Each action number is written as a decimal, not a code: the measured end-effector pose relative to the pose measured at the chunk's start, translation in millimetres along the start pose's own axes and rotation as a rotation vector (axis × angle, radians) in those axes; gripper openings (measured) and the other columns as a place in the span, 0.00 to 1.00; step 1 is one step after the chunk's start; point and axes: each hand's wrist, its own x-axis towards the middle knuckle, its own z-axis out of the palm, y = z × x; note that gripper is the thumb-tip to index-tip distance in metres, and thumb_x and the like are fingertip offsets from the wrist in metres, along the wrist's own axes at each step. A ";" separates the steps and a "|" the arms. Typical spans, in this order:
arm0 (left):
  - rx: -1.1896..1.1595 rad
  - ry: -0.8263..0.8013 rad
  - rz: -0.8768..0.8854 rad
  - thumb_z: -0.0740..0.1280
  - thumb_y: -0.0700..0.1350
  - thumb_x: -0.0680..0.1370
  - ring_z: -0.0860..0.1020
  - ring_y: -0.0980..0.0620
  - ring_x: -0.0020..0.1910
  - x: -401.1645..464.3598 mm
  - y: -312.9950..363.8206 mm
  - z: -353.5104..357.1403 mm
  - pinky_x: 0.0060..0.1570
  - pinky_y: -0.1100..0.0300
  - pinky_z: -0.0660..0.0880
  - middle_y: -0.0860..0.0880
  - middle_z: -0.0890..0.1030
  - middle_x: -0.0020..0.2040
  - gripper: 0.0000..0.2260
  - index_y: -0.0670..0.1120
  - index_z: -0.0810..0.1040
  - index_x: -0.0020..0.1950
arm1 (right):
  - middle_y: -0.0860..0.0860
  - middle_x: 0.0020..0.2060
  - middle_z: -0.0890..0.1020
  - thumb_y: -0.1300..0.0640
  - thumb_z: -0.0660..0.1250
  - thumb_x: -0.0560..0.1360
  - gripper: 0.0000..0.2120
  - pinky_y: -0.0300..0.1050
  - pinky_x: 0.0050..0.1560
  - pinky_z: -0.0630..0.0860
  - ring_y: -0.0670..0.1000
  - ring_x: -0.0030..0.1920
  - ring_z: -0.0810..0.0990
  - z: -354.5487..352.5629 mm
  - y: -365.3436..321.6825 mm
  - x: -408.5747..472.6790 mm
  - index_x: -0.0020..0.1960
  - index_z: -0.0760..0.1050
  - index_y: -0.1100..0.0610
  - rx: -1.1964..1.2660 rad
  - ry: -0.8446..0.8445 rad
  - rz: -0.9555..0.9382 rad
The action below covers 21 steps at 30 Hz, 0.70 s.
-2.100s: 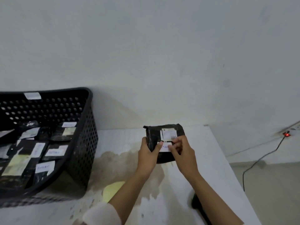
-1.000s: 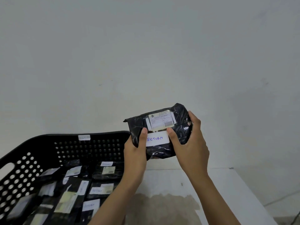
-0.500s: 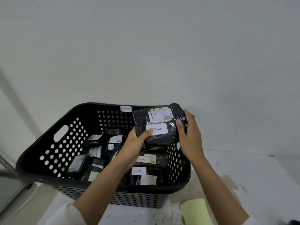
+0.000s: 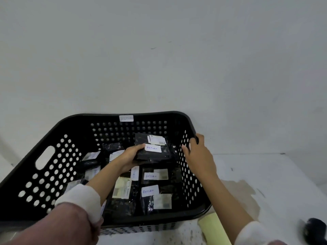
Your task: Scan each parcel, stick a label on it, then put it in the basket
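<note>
Over the black basket [image 4: 44,156] | left hand [image 4: 131,156] grips the labelled black parcel [image 4: 154,151] low inside, above the other parcels [image 4: 155,190] | right hand [image 4: 196,152] curled on the basket's right rim, steadying | advice: set it flat, RETURN label [image 4: 153,148] up, before letting go.

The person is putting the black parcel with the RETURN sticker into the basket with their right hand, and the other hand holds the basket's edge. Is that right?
Not quite. In the head view it is the left hand that holds the black parcel with the RETURN sticker inside the basket. The right hand is the one on the basket's edge.
</note>
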 end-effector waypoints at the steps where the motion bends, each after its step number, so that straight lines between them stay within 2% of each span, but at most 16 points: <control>1: 0.003 -0.061 -0.002 0.64 0.50 0.79 0.81 0.47 0.51 10.7 2.1 4.2 0.47 0.55 0.78 0.45 0.83 0.52 0.14 0.43 0.77 0.60 | 0.52 0.74 0.56 0.45 0.52 0.82 0.20 0.48 0.43 0.76 0.57 0.47 0.78 -0.5 0.0 0.3 0.65 0.66 0.59 -0.007 -0.002 0.006; 3: 0.026 -0.092 0.000 0.67 0.49 0.77 0.80 0.45 0.54 29.0 6.3 12.1 0.54 0.50 0.77 0.44 0.82 0.55 0.20 0.41 0.73 0.65 | 0.51 0.74 0.56 0.45 0.52 0.82 0.20 0.48 0.43 0.76 0.56 0.46 0.78 -0.8 -1.0 0.6 0.64 0.66 0.59 -0.012 -0.003 0.011; 5: 0.152 -0.011 0.024 0.71 0.48 0.75 0.75 0.41 0.61 47.1 3.5 16.4 0.62 0.45 0.73 0.41 0.74 0.65 0.32 0.40 0.62 0.74 | 0.51 0.74 0.56 0.44 0.52 0.82 0.20 0.49 0.45 0.77 0.56 0.46 0.78 -1.9 -2.2 0.4 0.64 0.66 0.58 -0.028 -0.012 0.010; 7: 0.546 0.139 0.060 0.72 0.48 0.73 0.65 0.36 0.70 56.2 -2.5 16.8 0.67 0.45 0.68 0.39 0.59 0.75 0.43 0.45 0.47 0.78 | 0.51 0.74 0.55 0.43 0.52 0.81 0.21 0.51 0.46 0.78 0.56 0.47 0.77 -3.2 -2.9 0.6 0.65 0.65 0.58 -0.033 -0.028 0.020; 8: 0.749 0.198 0.099 0.72 0.49 0.74 0.60 0.35 0.72 56.7 -9.5 17.1 0.68 0.45 0.65 0.38 0.53 0.76 0.44 0.46 0.44 0.78 | 0.51 0.74 0.55 0.43 0.53 0.81 0.21 0.51 0.46 0.78 0.56 0.48 0.77 -3.0 -3.3 0.7 0.65 0.65 0.58 -0.033 -0.034 0.025; 10: 1.080 0.208 0.252 0.68 0.52 0.76 0.54 0.35 0.75 55.6 -29.2 20.4 0.71 0.44 0.61 0.40 0.47 0.77 0.40 0.49 0.44 0.79 | 0.51 0.74 0.54 0.42 0.52 0.81 0.22 0.51 0.47 0.77 0.56 0.50 0.77 -2.2 -3.6 0.8 0.66 0.64 0.57 -0.044 -0.032 0.028; 12: 1.375 0.032 0.373 0.60 0.57 0.80 0.45 0.38 0.77 57.2 -50.1 27.6 0.75 0.43 0.52 0.44 0.42 0.79 0.34 0.52 0.44 0.79 | 0.51 0.75 0.54 0.42 0.52 0.81 0.23 0.50 0.47 0.77 0.56 0.51 0.77 -0.5 -3.8 1.6 0.67 0.64 0.57 -0.069 -0.031 0.026; 14: 1.564 -0.119 0.357 0.51 0.61 0.81 0.37 0.39 0.76 58.3 -67.4 33.9 0.74 0.41 0.41 0.46 0.35 0.78 0.31 0.54 0.39 0.78 | 0.51 0.75 0.53 0.41 0.53 0.81 0.23 0.48 0.44 0.75 0.56 0.52 0.76 1.1 -4.1 2.2 0.67 0.63 0.56 -0.084 -0.030 0.029; 17: 1.710 -0.113 0.315 0.46 0.63 0.81 0.33 0.39 0.75 61.0 -76.5 38.0 0.74 0.40 0.38 0.45 0.30 0.76 0.32 0.53 0.33 0.76 | 0.51 0.75 0.53 0.41 0.53 0.81 0.23 0.47 0.43 0.73 0.56 0.51 0.75 3.2 -3.3 3.1 0.67 0.63 0.56 -0.100 -0.016 0.032; 21: 1.735 -0.032 0.243 0.46 0.64 0.80 0.34 0.39 0.75 69.0 -75.5 48.5 0.74 0.40 0.39 0.46 0.30 0.76 0.32 0.54 0.32 0.76 | 0.50 0.75 0.53 0.41 0.53 0.81 0.23 0.46 0.43 0.74 0.56 0.51 0.75 3.8 -2.6 3.1 0.68 0.62 0.55 -0.116 -0.014 0.021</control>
